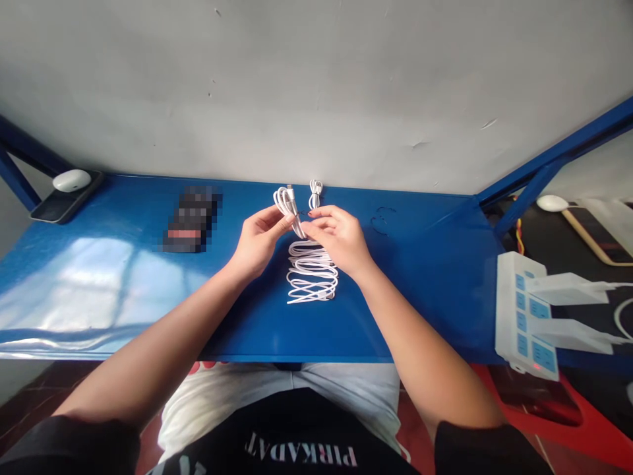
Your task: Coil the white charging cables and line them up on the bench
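My left hand (262,237) is closed round a coiled white cable (287,202), held upright above the blue table with its plug end pointing up. My right hand (336,234) meets the coil from the other side, fingers pinched at a thin black tie (303,212) by the cable. Below my hands, several more white cables (312,270) lie in loose folded loops in a column. Behind my right fingers stands a bundled white cable (315,191), near the wall.
Thin black ties (383,221) lie right of my hands on the blue table (425,284). A pixelated dark object (190,221) is on the left. A phone (59,206) with a white mouse-like object (72,180) sits far left. A power strip (524,316) with chargers stands at right.
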The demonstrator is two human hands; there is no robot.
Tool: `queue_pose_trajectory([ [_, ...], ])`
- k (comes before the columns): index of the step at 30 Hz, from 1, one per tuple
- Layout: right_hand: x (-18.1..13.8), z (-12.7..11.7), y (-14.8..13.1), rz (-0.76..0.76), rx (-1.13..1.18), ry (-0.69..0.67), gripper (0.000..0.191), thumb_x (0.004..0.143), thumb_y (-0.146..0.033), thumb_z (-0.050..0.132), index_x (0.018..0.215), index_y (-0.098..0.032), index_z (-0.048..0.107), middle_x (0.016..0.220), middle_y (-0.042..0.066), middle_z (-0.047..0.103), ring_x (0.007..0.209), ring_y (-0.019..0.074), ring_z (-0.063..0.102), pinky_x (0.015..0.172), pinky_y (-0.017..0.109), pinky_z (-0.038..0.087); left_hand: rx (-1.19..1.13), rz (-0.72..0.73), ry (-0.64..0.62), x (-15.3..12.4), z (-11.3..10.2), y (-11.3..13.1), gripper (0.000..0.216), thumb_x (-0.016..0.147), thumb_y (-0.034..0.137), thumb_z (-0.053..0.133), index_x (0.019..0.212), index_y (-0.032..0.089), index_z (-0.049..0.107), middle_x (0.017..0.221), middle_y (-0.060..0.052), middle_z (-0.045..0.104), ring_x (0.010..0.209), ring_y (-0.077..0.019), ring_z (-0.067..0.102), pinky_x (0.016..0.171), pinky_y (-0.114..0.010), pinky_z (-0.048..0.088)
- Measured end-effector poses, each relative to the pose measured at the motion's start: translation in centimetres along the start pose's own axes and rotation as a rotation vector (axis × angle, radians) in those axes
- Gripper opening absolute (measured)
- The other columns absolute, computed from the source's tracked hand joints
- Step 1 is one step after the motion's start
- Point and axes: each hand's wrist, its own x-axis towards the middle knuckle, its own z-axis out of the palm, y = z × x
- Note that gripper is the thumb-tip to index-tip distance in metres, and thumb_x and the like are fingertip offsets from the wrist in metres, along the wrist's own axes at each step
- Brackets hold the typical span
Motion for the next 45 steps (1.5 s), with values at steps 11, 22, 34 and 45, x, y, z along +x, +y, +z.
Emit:
queue_pose_trajectory([
  [11,0.4,-1.3,-0.7,0.277,0.332,-0.240,0.023,0.077,-0.041,0.081,0.089,-0.021,0.078,0.089,0.003,0.072,0.074,0.0124,0.059,0.069,0.029,0.046,0.454,0.398,-0.037,-0.3,-0.5,0.3,0.024,0.094,0.035,0.066,0.112,0.020,0.072,0.116,-0.011,0.070,0.108,-0.0222,0.066,0.099,-0.038,0.053],
  [22,0.1,-1.7,-1.3,0.279,0.235,-0.220,0.026,0.067,-0.033,0.089,0.084,-0.019,0.075,0.076,0.000,0.067,0.068,0.0112,0.057,0.072,0.029,0.049,0.324,0.225,-0.047,-0.7,-0.1,0.5,0.031,0.090,0.039,0.071,0.112,0.018,0.075,0.115,-0.011,0.075,0.109,-0.0255,0.069,0.099,-0.039,0.053],
  [34,0.0,-1.8,-0.5,-0.275,-0.358,-0.038,0.019,0.081,-0.027,0.075,0.098,-0.018,0.076,0.083,0.005,0.074,0.072,0.0175,0.066,0.072,0.034,0.057,0.078,-0.063,-0.075,-0.3,-0.1,1.0,0.037,0.079,0.042,0.082,0.103,0.013,0.077,0.097,-0.010,0.077,0.083,-0.0189,0.069,0.079,-0.032,0.056],
  [45,0.4,-2.0,-0.7,-0.561,-0.666,-0.117,0.022,0.101,-0.025,0.048,0.096,-0.019,0.069,0.094,0.007,0.072,0.090,0.0199,0.066,0.084,0.034,0.051,0.010,-0.109,-0.070,-0.4,0.2,0.8,0.038,0.082,0.041,0.079,0.108,0.014,0.075,0.104,-0.011,0.076,0.088,-0.0218,0.072,0.083,-0.036,0.058],
])
